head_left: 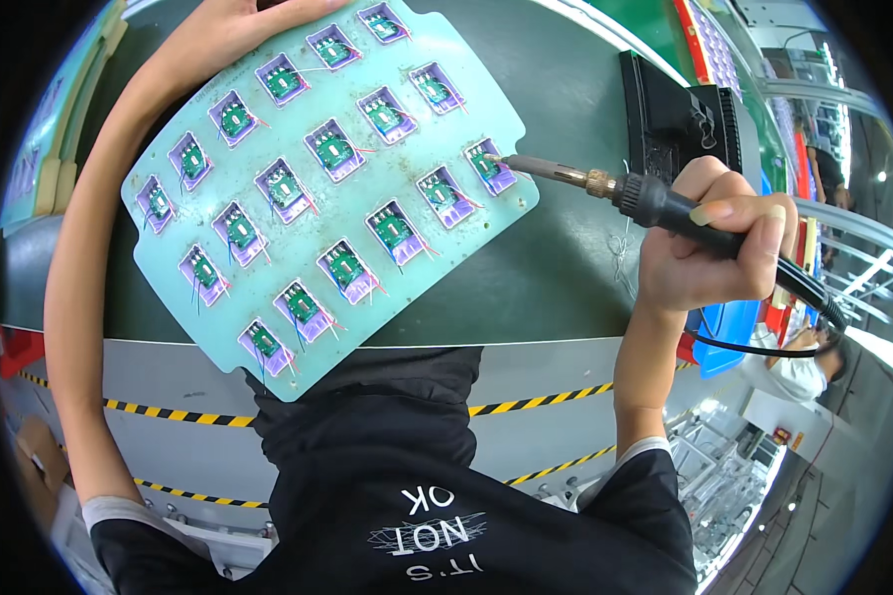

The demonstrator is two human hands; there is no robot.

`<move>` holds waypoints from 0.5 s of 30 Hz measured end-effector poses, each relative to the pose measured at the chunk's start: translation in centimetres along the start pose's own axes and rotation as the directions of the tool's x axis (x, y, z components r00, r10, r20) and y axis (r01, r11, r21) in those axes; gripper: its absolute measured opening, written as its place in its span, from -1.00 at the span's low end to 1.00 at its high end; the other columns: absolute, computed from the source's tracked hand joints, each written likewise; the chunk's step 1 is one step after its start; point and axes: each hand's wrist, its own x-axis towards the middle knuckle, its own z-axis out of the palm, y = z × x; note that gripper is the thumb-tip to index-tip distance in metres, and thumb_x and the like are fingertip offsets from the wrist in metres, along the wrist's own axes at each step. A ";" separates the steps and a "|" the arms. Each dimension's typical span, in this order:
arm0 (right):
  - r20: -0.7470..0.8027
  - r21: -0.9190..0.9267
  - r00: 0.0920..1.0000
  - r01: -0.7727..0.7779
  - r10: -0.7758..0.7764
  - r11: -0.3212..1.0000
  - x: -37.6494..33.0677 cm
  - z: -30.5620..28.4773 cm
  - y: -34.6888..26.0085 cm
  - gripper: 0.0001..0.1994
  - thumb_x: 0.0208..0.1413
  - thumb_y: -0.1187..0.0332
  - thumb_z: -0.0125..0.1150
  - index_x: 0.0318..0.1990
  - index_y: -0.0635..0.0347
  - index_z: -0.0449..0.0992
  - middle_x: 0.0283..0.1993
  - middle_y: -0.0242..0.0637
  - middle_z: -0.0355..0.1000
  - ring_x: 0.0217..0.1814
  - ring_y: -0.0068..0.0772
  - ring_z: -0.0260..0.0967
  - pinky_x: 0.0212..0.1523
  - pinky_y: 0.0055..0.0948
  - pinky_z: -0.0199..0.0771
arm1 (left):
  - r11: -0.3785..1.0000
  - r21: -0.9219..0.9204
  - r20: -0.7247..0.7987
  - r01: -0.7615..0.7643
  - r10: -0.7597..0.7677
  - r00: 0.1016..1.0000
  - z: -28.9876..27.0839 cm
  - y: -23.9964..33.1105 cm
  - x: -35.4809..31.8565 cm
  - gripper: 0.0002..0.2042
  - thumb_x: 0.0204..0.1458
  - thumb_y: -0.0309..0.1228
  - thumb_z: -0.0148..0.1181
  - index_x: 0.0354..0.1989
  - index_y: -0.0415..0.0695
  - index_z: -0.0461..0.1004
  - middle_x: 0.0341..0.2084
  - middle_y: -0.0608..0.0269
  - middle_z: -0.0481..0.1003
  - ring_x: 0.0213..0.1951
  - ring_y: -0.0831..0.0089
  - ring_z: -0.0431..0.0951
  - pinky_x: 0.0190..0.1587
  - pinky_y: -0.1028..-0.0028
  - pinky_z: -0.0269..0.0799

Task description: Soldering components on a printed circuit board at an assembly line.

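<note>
While the right hand (709,243) is wrapped tight around the black grip of a soldering iron (605,185), its tip sits right on one of the small green circuit boards (484,162), the one at the right edge of the pale teal fixture plate (268,119). That plate lies tilted on the dark green mat (526,268) and carries rows of these little boards in purple pockets, each with thin red and blue wires sticking out. The left hand (233,30) is up at the far edge of the plate, resting flat on it as far as I can see, though the fingers run out of view, so I can't tell if they're curled over the rim.

What'd worry me: the near corner of the plate hangs over the table edge toward the person's black shirt (397,476), so if the left hand eases off, the whole thing could pivot under the iron. The tip is also close to the neighbouring board (443,191) and its loose wires, so a slip could scorch insulation or bridge pads. The iron's cable (764,337) loops off the right side and could tug the hand if it snags on the black unit (680,119) behind it.
</note>
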 end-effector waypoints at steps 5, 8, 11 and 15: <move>0.064 0.120 0.997 0.046 -0.053 0.992 -0.3 -1.0 0.5 -0.77 0.08 0.43 -0.15 -0.60 0.29 0.17 -0.77 -0.22 0.22 -0.87 -0.60 -0.08 -0.82 -0.58 -0.04 | 1.000 0.016 0.022 -0.005 0.005 1.000 0.5 0.0 0.8 -0.74 0.08 -0.40 0.14 -0.11 -0.28 0.47 -0.36 0.26 0.51 -0.34 0.64 0.45 -0.29 0.62 0.37; 0.052 0.019 0.998 0.041 -0.042 0.999 -0.2 -0.1 0.2 -0.73 0.09 0.36 -0.16 -0.64 0.23 0.17 -0.76 -0.32 0.12 -0.88 -0.63 -0.16 -0.80 -0.58 -0.10 | 1.000 0.017 0.019 0.002 -0.002 1.000 0.3 0.0 0.6 -0.74 0.08 -0.40 0.14 -0.11 -0.28 0.46 -0.36 0.27 0.50 -0.34 0.64 0.45 -0.28 0.62 0.37; 0.062 -0.103 0.998 0.026 -0.020 0.994 -0.6 0.0 0.1 -0.68 0.11 0.29 -0.18 -0.68 0.16 0.16 -0.76 -0.43 0.02 -0.89 -0.66 -0.25 -0.79 -0.59 -0.15 | 0.999 0.007 0.030 -0.046 0.046 0.998 0.9 -0.7 1.1 -0.73 0.07 -0.39 0.14 -0.11 -0.28 0.46 -0.37 0.28 0.50 -0.34 0.65 0.45 -0.28 0.62 0.37; 0.068 -0.057 0.997 0.031 -0.027 0.998 -0.3 0.8 -0.1 -0.68 0.10 0.29 -0.16 -0.69 0.15 0.15 -0.77 -0.44 0.03 -0.89 -0.66 -0.27 -0.79 -0.59 -0.15 | 1.000 0.005 0.032 -0.004 0.003 0.999 -0.4 -0.1 0.0 -0.73 0.07 -0.38 0.15 -0.11 -0.29 0.45 -0.38 0.31 0.49 -0.34 0.66 0.45 -0.28 0.63 0.36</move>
